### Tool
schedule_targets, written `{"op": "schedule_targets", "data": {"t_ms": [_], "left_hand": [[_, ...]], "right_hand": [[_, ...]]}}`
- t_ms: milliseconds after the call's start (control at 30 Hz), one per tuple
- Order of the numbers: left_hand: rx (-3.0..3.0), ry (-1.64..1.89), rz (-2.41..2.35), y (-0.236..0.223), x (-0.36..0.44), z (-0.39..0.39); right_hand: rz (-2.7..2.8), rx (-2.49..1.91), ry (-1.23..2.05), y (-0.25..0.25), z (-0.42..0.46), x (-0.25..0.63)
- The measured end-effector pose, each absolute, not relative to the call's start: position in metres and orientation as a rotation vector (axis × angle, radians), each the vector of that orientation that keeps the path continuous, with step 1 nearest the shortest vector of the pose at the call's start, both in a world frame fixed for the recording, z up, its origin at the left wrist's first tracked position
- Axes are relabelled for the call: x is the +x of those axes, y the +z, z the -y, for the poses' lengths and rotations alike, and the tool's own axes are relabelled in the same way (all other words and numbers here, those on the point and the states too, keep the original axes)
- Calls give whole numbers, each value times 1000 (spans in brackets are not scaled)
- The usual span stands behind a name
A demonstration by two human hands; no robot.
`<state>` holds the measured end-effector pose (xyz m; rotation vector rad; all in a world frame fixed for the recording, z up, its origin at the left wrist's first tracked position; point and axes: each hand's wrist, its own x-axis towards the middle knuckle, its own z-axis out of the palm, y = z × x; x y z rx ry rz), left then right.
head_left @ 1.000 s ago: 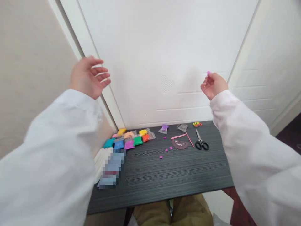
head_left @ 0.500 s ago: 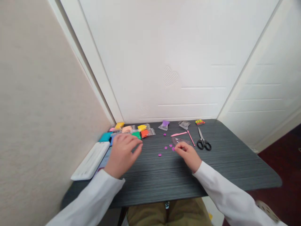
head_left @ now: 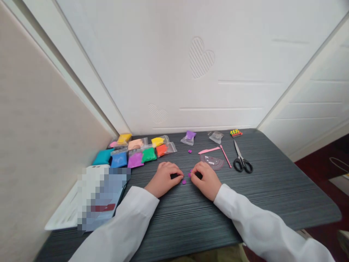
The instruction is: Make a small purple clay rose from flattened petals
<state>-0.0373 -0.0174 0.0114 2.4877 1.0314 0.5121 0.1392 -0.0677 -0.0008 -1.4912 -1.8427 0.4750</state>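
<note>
My left hand [head_left: 166,179] rests low over the table, thumb and index finger brought together in a pinch. Whatever lies between those fingertips, if anything, is hidden. Right by them is a small flat purple clay disc [head_left: 184,182]. Facing it, my right hand [head_left: 206,179] pinches at another purple disc [head_left: 189,175], partly covered by the fingers. More purple shows just behind these fingertips. Farther back lies a single purple piece [head_left: 190,151]. Behind my right hand is a clear protractor-like plastic sheet [head_left: 212,162], beside a pink plastic knife [head_left: 209,150] and a thin pink stick tool [head_left: 225,156].
Bags of coloured clay, among them a green one [head_left: 149,154] and a blue one [head_left: 119,159], lie at the back left. A white tray [head_left: 68,203] is at the left edge. Black-handled scissors [head_left: 240,158] lie right; a purple bag [head_left: 189,137] is near the wall.
My left hand has come down and right from above the clay bags, its fingers closing to a pinch. My right hand has moved closer to it among the discs. The view has tilted.
</note>
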Motion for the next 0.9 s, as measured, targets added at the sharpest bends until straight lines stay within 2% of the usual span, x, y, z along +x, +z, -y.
{"op": "schedule_targets", "data": {"t_ms": [900], "left_hand": [[2436, 381, -1035, 9, -35, 20]], "right_hand": [[1938, -1571, 538, 7, 72, 141]]}}
